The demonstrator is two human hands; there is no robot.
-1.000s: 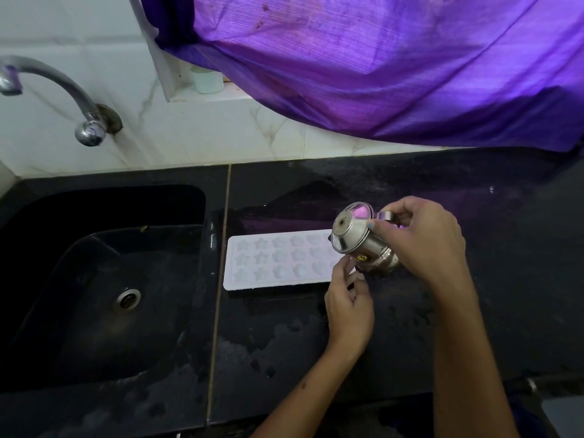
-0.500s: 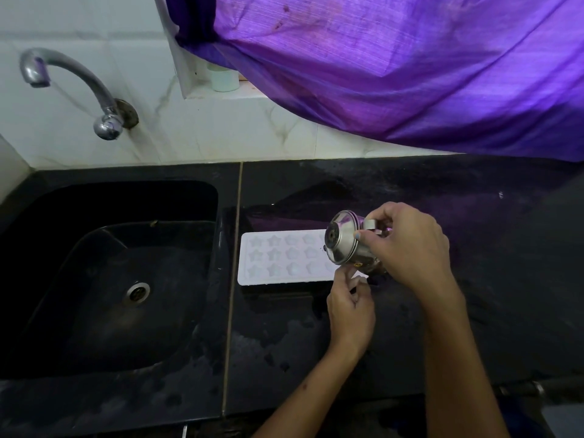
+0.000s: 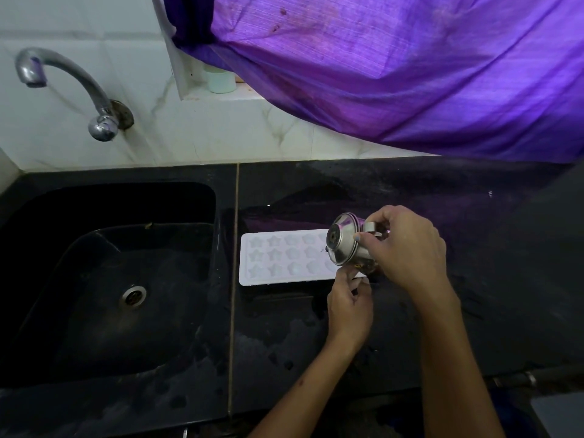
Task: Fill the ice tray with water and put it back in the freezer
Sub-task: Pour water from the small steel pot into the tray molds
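A white ice tray (image 3: 284, 257) with star-shaped cells lies flat on the black counter (image 3: 474, 279), just right of the sink. My right hand (image 3: 401, 248) grips a small steel cup (image 3: 344, 248) by its handle and holds it tipped on its side over the tray's right end, its base turned towards me. My left hand (image 3: 349, 305) pinches the tray's near right corner. The cup and my hands hide the tray's right end.
A black sink (image 3: 104, 279) with a metal drain lies at the left, and a curved steel tap (image 3: 76, 86) juts from the white tiled wall above it. A purple cloth (image 3: 395, 67) hangs over the back of the counter. A pale cup (image 3: 221, 82) stands on the ledge.
The cup has stayed tipped over the tray's right end, its base turning a little more towards me. Both hands keep their grips. My view has shifted slightly.
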